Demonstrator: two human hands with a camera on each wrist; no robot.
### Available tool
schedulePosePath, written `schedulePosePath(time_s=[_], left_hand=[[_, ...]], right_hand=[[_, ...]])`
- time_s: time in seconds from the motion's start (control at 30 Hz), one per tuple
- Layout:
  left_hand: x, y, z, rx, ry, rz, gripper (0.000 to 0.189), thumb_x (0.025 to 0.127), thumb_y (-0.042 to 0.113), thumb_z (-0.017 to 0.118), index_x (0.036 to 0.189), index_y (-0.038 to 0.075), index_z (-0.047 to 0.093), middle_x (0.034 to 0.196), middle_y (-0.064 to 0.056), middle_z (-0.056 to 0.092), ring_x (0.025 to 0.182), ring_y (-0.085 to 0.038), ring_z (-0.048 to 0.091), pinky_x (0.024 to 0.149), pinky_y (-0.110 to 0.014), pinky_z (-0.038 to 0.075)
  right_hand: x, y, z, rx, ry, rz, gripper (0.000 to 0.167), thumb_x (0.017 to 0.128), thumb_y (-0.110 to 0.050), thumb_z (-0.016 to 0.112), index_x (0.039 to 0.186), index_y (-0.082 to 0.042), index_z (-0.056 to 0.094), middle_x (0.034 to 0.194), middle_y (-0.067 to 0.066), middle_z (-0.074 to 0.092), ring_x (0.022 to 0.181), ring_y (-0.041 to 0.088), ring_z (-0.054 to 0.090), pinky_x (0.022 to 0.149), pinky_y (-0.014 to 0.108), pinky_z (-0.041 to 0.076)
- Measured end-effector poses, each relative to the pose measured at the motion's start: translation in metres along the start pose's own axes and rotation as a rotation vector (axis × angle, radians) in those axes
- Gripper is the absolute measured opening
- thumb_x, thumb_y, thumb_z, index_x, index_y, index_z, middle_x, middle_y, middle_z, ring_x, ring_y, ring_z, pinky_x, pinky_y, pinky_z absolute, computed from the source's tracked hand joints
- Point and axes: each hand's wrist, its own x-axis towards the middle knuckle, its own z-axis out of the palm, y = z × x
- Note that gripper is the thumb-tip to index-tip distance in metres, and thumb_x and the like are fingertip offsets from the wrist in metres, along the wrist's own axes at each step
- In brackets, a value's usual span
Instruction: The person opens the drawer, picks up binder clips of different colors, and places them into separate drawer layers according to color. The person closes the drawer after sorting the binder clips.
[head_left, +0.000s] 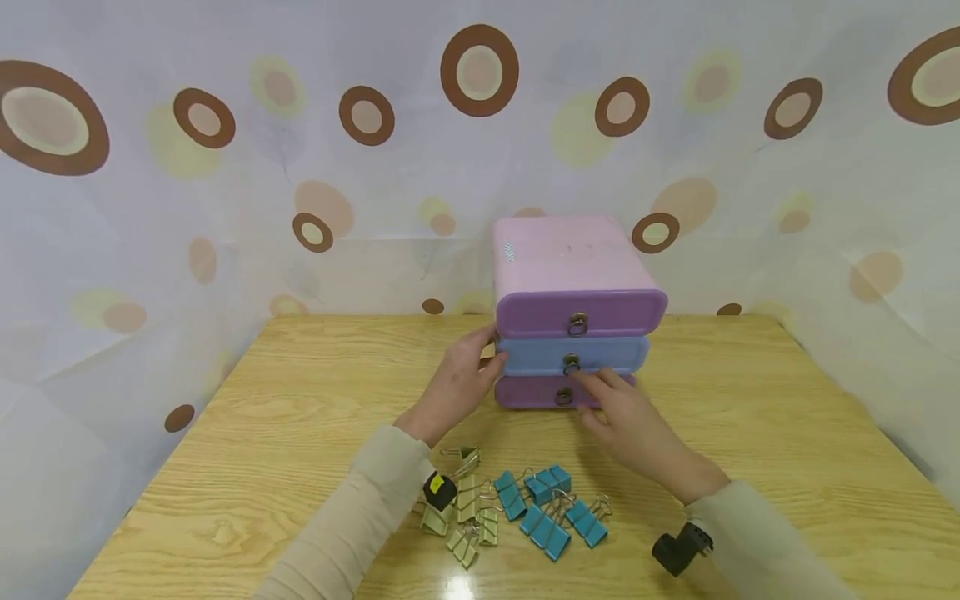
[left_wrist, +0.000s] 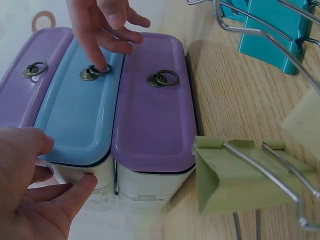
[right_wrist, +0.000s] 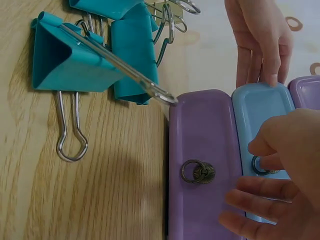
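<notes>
A small chest of three stacked drawers [head_left: 577,258] has a pink top, purple, blue and purple fronts, and a metal ring pull on each. My left hand [head_left: 457,379] holds its left edge, thumb on the blue front [left_wrist: 75,115] and fingers against the pale side. The right hand [head_left: 637,429] reaches to the middle drawer, its index fingertip touching the blue drawer's ring pull [left_wrist: 102,70]. Its other fingers are spread apart, in front of the lower purple drawer [right_wrist: 205,130]. Whether the index fingertip passes through the ring is hidden. All the drawers look closed.
On the wooden table [head_left: 322,400], in front of the chest, lie several teal binder clips [head_left: 546,532] and, left of them, several olive-green binder clips [head_left: 467,500]. Wrist cameras sit on both sleeves. A patterned cloth [head_left: 420,167] hangs behind and along the sides.
</notes>
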Motion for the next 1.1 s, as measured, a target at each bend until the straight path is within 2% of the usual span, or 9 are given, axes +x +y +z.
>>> schedulePosePath(time_s=[0.23,0.37,0.5,0.73,0.87,0.97,1.1], left_hand=[[0.0,0.001,0.0,-0.003,-0.013,0.0,0.046,0.101,0.01,0.055,0.146,0.006,0.046,0.143,-0.012,0.054,0.135,-0.023,0.052,0.095,-0.024,0.056],[0.0,0.001,-0.001,-0.028,-0.024,-0.005,0.048,0.101,0.012,0.055,0.148,0.008,0.044,0.144,-0.011,0.053,0.136,-0.022,0.051,0.097,-0.024,0.056],[0.0,0.001,-0.001,-0.032,-0.028,-0.025,0.047,0.102,0.018,0.055,0.148,0.011,0.045,0.145,-0.007,0.053,0.136,-0.018,0.05,0.098,-0.025,0.055],[-0.001,0.002,-0.001,-0.014,-0.032,-0.055,0.052,0.101,0.026,0.056,0.15,0.014,0.042,0.151,-0.004,0.048,0.139,-0.016,0.046,0.101,-0.028,0.054],[-0.002,0.003,-0.002,-0.047,-0.036,-0.076,0.055,0.101,0.035,0.056,0.151,0.017,0.042,0.152,-0.001,0.047,0.14,-0.014,0.044,0.102,-0.029,0.053],[-0.003,0.002,-0.002,-0.064,-0.031,-0.096,0.057,0.101,0.045,0.052,0.151,0.019,0.042,0.152,0.001,0.047,0.141,-0.013,0.044,0.104,-0.031,0.053],[-0.002,0.002,-0.002,-0.013,-0.009,-0.102,0.056,0.105,0.048,0.04,0.15,0.016,0.044,0.148,-0.003,0.052,0.139,-0.017,0.047,0.108,-0.037,0.05]], right_hand=[[0.005,0.001,0.004,-0.005,0.033,-0.036,0.041,0.092,-0.005,0.062,0.131,0.004,0.056,0.115,0.019,0.063,0.104,0.034,0.065,0.086,0.05,0.057],[0.007,0.002,0.005,0.031,0.039,-0.029,0.033,0.092,-0.005,0.061,0.125,0.003,0.057,0.118,0.019,0.064,0.108,0.035,0.065,0.09,0.05,0.057],[0.008,0.002,0.004,0.062,0.041,-0.005,0.027,0.092,-0.004,0.06,0.119,0.001,0.058,0.115,0.018,0.066,0.104,0.032,0.066,0.09,0.049,0.057],[0.005,0.0,0.002,0.092,0.056,-0.005,0.015,0.092,-0.002,0.06,0.107,0.0,0.063,0.101,0.012,0.068,0.089,0.02,0.066,0.076,0.036,0.06],[0.0,-0.002,0.0,0.102,0.062,-0.013,0.013,0.092,-0.001,0.059,0.104,-0.001,0.064,0.1,0.011,0.069,0.088,0.018,0.065,0.074,0.034,0.06],[-0.005,-0.002,-0.001,0.105,0.072,-0.024,0.012,0.092,0.0,0.06,0.103,-0.001,0.065,0.099,0.01,0.069,0.087,0.016,0.065,0.073,0.032,0.059],[-0.013,-0.004,-0.002,0.119,0.08,-0.038,0.013,0.09,0.002,0.062,0.103,-0.001,0.065,0.097,0.008,0.069,0.085,0.014,0.064,0.071,0.027,0.059]])
